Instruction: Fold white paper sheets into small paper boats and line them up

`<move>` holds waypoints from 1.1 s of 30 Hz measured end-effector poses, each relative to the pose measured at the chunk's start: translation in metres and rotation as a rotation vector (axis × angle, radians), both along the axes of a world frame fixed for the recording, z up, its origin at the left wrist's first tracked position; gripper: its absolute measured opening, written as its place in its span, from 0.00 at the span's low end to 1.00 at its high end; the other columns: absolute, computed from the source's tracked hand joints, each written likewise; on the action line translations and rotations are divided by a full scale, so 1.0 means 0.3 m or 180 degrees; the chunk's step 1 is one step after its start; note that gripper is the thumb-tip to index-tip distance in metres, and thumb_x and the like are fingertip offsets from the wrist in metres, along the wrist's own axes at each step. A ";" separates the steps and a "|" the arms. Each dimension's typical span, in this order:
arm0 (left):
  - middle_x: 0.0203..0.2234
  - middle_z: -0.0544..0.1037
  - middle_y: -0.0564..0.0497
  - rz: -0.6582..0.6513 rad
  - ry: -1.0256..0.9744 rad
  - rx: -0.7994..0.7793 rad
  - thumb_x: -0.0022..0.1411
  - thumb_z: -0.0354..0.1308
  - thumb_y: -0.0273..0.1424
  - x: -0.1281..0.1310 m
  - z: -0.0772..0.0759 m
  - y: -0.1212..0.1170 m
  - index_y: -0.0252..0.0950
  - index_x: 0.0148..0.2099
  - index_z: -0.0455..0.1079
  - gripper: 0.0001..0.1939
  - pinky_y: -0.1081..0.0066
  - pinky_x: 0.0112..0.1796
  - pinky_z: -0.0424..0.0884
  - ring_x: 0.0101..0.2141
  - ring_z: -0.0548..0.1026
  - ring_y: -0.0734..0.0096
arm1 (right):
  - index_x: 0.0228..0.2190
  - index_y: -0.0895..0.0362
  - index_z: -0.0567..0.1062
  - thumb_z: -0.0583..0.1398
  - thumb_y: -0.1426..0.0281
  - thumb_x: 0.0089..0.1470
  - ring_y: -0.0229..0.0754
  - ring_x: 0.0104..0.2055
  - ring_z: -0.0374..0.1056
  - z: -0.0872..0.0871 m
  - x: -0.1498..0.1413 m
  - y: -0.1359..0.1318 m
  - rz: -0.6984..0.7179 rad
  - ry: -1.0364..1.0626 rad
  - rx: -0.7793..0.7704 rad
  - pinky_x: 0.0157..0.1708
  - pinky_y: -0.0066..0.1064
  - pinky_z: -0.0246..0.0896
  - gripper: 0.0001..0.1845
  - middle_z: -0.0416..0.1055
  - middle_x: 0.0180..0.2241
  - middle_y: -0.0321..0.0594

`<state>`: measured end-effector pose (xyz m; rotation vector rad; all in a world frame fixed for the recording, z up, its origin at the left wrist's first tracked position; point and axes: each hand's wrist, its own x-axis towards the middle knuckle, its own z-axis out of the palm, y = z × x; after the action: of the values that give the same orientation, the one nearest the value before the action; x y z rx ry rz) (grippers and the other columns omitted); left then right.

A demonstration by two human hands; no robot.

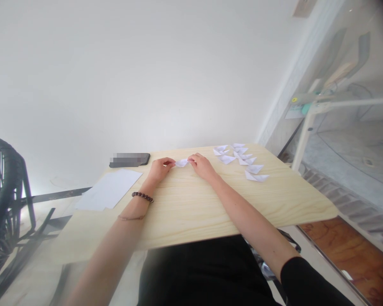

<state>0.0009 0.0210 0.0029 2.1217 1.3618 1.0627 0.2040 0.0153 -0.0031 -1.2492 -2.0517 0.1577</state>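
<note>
A small white paper boat (181, 163) is held between my two hands over the middle of the wooden table (191, 204). My left hand (161, 168) pinches its left tip between thumb and fingers. At the opposite tip, my right hand (201, 165) is closed in a similar pinch. Several more folded paper boats (257, 177) stand in a loose group to the right of my right hand. Loose white paper sheets (110, 189) lie to the left of my left hand, overlapping each other.
Behind the sheets, near the wall, rests a dark phone-like slab (130, 160), partly blurred out. A dark woven chair (6, 191) stands at the left. White metal framing (306, 131) rises beyond the table's right side. The white wall (178, 76) borders the table's far edge.
</note>
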 end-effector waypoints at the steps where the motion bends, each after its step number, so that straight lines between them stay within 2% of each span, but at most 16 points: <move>1: 0.28 0.75 0.49 0.0016 -0.0023 -0.0021 0.51 0.53 0.37 0.003 0.001 -0.001 0.35 0.34 0.71 0.12 0.73 0.29 0.66 0.25 0.70 0.73 | 0.34 0.55 0.70 0.50 0.74 0.52 0.36 0.35 0.62 -0.001 0.000 0.000 0.0034 0.0037 -0.0005 0.38 0.27 0.54 0.11 0.63 0.35 0.38; 4: 0.31 0.75 0.48 0.0013 -0.0157 -0.0059 0.50 0.54 0.37 0.011 0.004 -0.003 0.34 0.33 0.71 0.13 0.74 0.25 0.66 0.24 0.70 0.73 | 0.34 0.55 0.72 0.51 0.75 0.51 0.34 0.33 0.61 -0.001 0.000 -0.002 0.0201 0.0138 -0.0028 0.37 0.26 0.55 0.12 0.62 0.36 0.38; 8: 0.29 0.75 0.48 -0.0032 -0.0315 -0.0073 0.49 0.55 0.37 0.012 0.001 -0.002 0.34 0.37 0.71 0.15 0.73 0.27 0.67 0.23 0.70 0.74 | 0.34 0.56 0.72 0.51 0.76 0.50 0.34 0.34 0.61 0.003 -0.003 -0.001 0.0393 0.0289 -0.0026 0.38 0.26 0.54 0.11 0.64 0.33 0.37; 12: 0.28 0.75 0.49 -0.0101 -0.0338 -0.0102 0.50 0.54 0.38 0.007 -0.001 0.000 0.34 0.39 0.69 0.16 0.71 0.30 0.67 0.23 0.71 0.73 | 0.37 0.57 0.69 0.53 0.75 0.48 0.33 0.31 0.62 0.004 -0.005 0.004 0.0340 0.0482 -0.0055 0.36 0.26 0.55 0.11 0.67 0.31 0.36; 19: 0.32 0.75 0.48 -0.0236 -0.0078 0.0076 0.51 0.53 0.37 0.014 0.006 0.000 0.34 0.38 0.69 0.15 0.70 0.37 0.66 0.32 0.72 0.70 | 0.31 0.57 0.71 0.54 0.73 0.49 0.35 0.34 0.63 0.014 -0.003 -0.005 0.0315 0.0321 -0.0029 0.37 0.27 0.54 0.07 0.69 0.31 0.38; 24: 0.31 0.75 0.48 -0.0253 0.0050 0.0205 0.51 0.53 0.36 0.019 0.005 0.004 0.34 0.37 0.69 0.13 0.70 0.37 0.66 0.31 0.71 0.70 | 0.31 0.57 0.72 0.53 0.73 0.50 0.36 0.35 0.63 0.021 -0.005 -0.009 0.0356 0.0215 -0.0010 0.37 0.27 0.54 0.08 0.70 0.31 0.38; 33: 0.30 0.74 0.48 -0.0135 -0.0029 0.0061 0.51 0.52 0.36 0.016 -0.006 0.001 0.34 0.39 0.67 0.14 0.71 0.34 0.67 0.31 0.71 0.71 | 0.34 0.57 0.70 0.54 0.72 0.49 0.35 0.34 0.64 -0.002 -0.002 0.005 0.0248 0.0397 -0.0144 0.37 0.27 0.55 0.09 0.70 0.32 0.38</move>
<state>0.0056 0.0212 0.0012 2.1470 1.3018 1.0715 0.2034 0.0167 -0.0038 -1.1573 -1.9995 0.3124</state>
